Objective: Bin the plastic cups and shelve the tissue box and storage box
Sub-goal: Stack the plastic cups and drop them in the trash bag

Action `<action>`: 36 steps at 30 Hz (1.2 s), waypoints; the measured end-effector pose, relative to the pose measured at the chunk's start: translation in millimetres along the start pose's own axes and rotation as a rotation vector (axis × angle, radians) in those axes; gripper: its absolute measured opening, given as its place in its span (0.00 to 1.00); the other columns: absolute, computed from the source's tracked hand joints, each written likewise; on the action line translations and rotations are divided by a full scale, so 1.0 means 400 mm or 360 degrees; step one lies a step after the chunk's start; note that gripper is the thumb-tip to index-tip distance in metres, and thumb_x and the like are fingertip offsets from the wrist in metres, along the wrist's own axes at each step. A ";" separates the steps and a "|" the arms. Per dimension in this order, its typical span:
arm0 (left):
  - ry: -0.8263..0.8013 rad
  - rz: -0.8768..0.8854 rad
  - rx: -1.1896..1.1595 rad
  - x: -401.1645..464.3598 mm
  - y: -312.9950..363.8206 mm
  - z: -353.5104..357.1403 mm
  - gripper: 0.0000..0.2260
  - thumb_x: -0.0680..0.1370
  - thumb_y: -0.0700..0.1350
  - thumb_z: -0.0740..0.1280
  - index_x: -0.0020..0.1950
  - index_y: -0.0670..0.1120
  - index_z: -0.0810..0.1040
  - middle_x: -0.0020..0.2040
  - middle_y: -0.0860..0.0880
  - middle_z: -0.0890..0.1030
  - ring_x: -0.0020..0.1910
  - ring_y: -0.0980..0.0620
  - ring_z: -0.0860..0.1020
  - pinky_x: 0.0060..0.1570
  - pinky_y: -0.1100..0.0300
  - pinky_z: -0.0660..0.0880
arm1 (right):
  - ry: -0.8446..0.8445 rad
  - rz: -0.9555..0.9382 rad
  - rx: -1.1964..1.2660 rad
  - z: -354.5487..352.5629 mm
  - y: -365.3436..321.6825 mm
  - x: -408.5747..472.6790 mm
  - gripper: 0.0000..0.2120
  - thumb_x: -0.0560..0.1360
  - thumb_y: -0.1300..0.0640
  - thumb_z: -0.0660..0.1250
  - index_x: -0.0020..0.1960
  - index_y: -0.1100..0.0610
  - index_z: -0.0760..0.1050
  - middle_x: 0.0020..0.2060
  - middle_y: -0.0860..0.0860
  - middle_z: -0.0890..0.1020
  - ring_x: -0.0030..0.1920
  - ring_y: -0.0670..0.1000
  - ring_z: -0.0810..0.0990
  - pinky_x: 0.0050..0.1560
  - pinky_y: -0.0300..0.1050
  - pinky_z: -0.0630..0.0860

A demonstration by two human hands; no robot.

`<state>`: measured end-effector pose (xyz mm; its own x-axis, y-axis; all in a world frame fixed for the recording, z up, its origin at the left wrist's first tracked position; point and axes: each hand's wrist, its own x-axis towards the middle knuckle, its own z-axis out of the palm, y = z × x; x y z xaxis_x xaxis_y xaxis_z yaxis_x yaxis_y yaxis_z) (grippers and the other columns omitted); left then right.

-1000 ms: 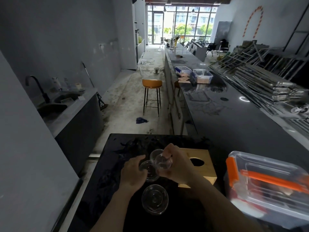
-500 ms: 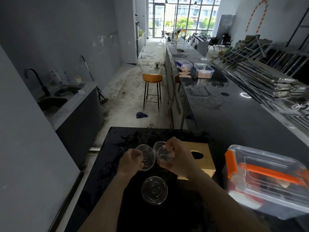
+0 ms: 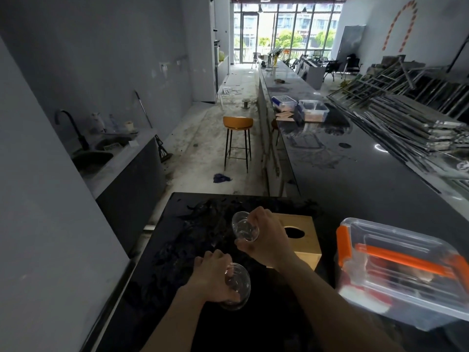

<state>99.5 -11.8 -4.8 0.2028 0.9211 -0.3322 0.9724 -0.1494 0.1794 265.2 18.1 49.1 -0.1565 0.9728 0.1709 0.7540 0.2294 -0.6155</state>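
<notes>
1. The left hand [image 3: 215, 276] grips a clear plastic cup [image 3: 236, 288] low over the table [image 3: 177, 250]; the right hand [image 3: 266, 235] pinches a second cup [image 3: 245, 226] farther out.
2. The tissue box [image 3: 302, 240] sits just right of the right hand, the storage box [image 3: 401, 270] farther right.
3. No bin is visible, so both cups likely must leave this table.

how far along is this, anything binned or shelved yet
Nothing looks finished. In hand: the right hand holds a clear plastic cup, and the left hand grips another clear cup. Left: binning the cups, then shelving the wooden tissue box and storage box, both still on the black counter.
</notes>
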 end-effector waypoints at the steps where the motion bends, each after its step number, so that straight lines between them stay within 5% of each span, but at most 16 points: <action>1: 0.0018 -0.0026 -0.0050 0.000 0.000 -0.002 0.30 0.64 0.60 0.75 0.61 0.50 0.71 0.63 0.49 0.70 0.64 0.44 0.70 0.64 0.47 0.66 | -0.0006 -0.0005 0.0001 -0.002 0.000 -0.004 0.27 0.66 0.47 0.80 0.54 0.47 0.65 0.52 0.47 0.73 0.50 0.47 0.71 0.39 0.31 0.62; 4: 0.0192 -0.0125 -0.0598 -0.006 -0.020 -0.013 0.22 0.66 0.50 0.76 0.53 0.50 0.69 0.58 0.49 0.67 0.57 0.44 0.76 0.58 0.52 0.73 | -0.0002 -0.0007 0.0035 -0.004 0.004 -0.006 0.27 0.65 0.48 0.80 0.51 0.46 0.64 0.50 0.47 0.74 0.49 0.48 0.72 0.39 0.33 0.63; 8: 0.0757 -0.0376 -0.1371 -0.015 -0.086 -0.025 0.16 0.67 0.34 0.74 0.50 0.46 0.75 0.54 0.42 0.78 0.48 0.43 0.81 0.41 0.61 0.76 | 0.0013 -0.0029 0.0161 -0.004 0.000 0.006 0.25 0.61 0.46 0.81 0.47 0.46 0.67 0.46 0.44 0.77 0.45 0.46 0.77 0.38 0.37 0.68; 11: 0.0977 -0.0411 -0.1753 -0.032 -0.143 -0.032 0.28 0.68 0.32 0.72 0.62 0.55 0.72 0.56 0.44 0.81 0.52 0.42 0.83 0.51 0.48 0.80 | -0.0159 -0.0062 0.0246 0.002 -0.033 0.006 0.25 0.61 0.48 0.83 0.50 0.50 0.73 0.46 0.44 0.80 0.44 0.46 0.82 0.42 0.45 0.80; 13: 0.1017 -0.0303 -0.1909 -0.043 -0.172 -0.040 0.32 0.65 0.36 0.72 0.58 0.69 0.73 0.56 0.45 0.83 0.52 0.43 0.84 0.52 0.44 0.81 | -0.0301 -0.0122 0.0326 0.031 -0.058 0.004 0.25 0.60 0.50 0.83 0.50 0.52 0.74 0.47 0.45 0.81 0.45 0.47 0.83 0.46 0.52 0.83; 16: 0.1005 -0.0244 -0.1998 -0.074 -0.188 -0.069 0.25 0.67 0.34 0.69 0.48 0.66 0.80 0.52 0.45 0.84 0.52 0.42 0.83 0.50 0.45 0.80 | -0.0373 -0.0165 0.0408 0.083 -0.108 0.003 0.26 0.57 0.44 0.80 0.49 0.49 0.74 0.48 0.47 0.82 0.45 0.50 0.84 0.45 0.53 0.84; 19: 0.1023 -0.0331 -0.2218 -0.112 -0.216 -0.082 0.14 0.77 0.35 0.67 0.51 0.54 0.82 0.49 0.48 0.85 0.50 0.43 0.84 0.47 0.50 0.81 | -0.0387 -0.0198 0.0410 0.126 -0.167 0.004 0.25 0.59 0.46 0.82 0.50 0.48 0.74 0.48 0.45 0.82 0.46 0.47 0.83 0.45 0.46 0.83; 22: 0.1033 -0.0330 -0.2248 -0.161 -0.264 -0.070 0.09 0.79 0.41 0.69 0.54 0.54 0.83 0.50 0.51 0.87 0.50 0.49 0.86 0.50 0.51 0.82 | -0.0327 -0.0219 0.0460 0.170 -0.211 0.003 0.24 0.62 0.49 0.84 0.51 0.51 0.74 0.45 0.46 0.82 0.43 0.46 0.83 0.41 0.44 0.81; 27: 0.1155 -0.0312 -0.2172 -0.255 -0.336 -0.026 0.18 0.71 0.26 0.71 0.58 0.41 0.80 0.45 0.49 0.87 0.45 0.51 0.85 0.39 0.62 0.81 | -0.0473 -0.0266 0.0542 0.244 -0.289 -0.027 0.26 0.64 0.49 0.84 0.53 0.57 0.75 0.47 0.48 0.83 0.47 0.50 0.84 0.39 0.35 0.78; 32: 0.1362 -0.0464 -0.2194 -0.377 -0.374 -0.002 0.21 0.71 0.27 0.71 0.61 0.41 0.77 0.52 0.44 0.83 0.46 0.52 0.83 0.40 0.62 0.81 | -0.0748 -0.0348 0.0637 0.328 -0.357 -0.058 0.30 0.58 0.37 0.80 0.52 0.51 0.75 0.48 0.48 0.83 0.49 0.50 0.84 0.50 0.57 0.83; 36: 0.1465 -0.0693 -0.2186 -0.485 -0.412 0.032 0.23 0.74 0.25 0.67 0.58 0.51 0.78 0.53 0.46 0.84 0.53 0.45 0.84 0.50 0.48 0.81 | -0.0978 -0.0436 0.0717 0.382 -0.427 -0.106 0.32 0.57 0.36 0.79 0.55 0.49 0.75 0.51 0.45 0.81 0.53 0.49 0.83 0.55 0.54 0.82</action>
<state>-98.5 -170.8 18.1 -0.6378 0.7683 -0.0538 0.0273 0.0924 0.9953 45.5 -57.2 29.6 -0.7198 0.6940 -0.0119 0.3292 0.3262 -0.8861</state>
